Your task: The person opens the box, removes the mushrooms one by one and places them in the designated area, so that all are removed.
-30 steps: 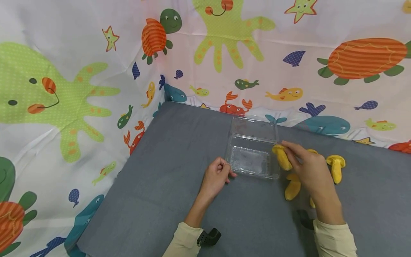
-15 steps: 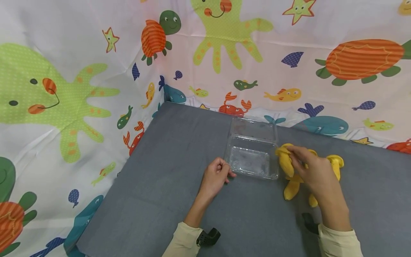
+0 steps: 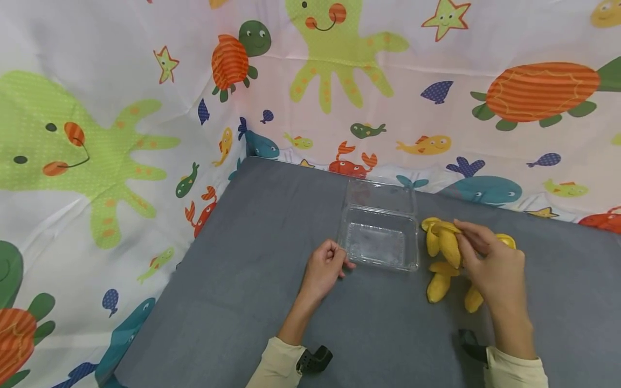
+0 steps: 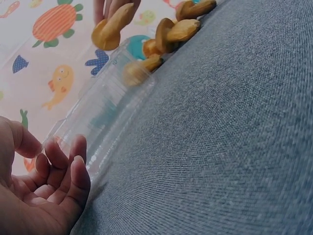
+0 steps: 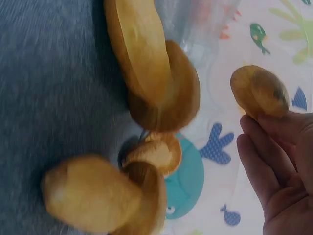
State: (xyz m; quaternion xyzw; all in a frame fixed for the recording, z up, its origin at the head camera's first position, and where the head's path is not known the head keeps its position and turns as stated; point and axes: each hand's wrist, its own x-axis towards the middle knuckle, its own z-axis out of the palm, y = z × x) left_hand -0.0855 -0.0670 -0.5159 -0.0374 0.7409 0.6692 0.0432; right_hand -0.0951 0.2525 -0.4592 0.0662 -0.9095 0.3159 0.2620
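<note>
My right hand [image 3: 497, 272] pinches a yellow mushroom [image 3: 450, 248] between thumb and fingertips, to the right of a clear plastic clamshell box [image 3: 375, 240]. In the right wrist view the held mushroom [image 5: 259, 92] shows cap side on. My left hand [image 3: 326, 267], fingers curled, pinches the box's front left corner with thumb and index finger. The box lies with its lid [image 3: 380, 196] folded back, nothing inside. Close by its right side lies another yellow mushroom [image 3: 430, 237]. My right hand partly hides one mushroom [image 3: 508, 240] behind it.
More yellow mushrooms, one [image 3: 439, 283] in front of the held one and one [image 3: 473, 300] near my right wrist, lie on the grey cloth-covered table [image 3: 242, 258]. A curtain [image 3: 417, 81] printed with sea animals rises along the table's back and left edges.
My right hand has moved right, away from the box's edge, with the mushroom still pinched. The mushroom lying beside the box now shows. My left hand stays at the box corner.
</note>
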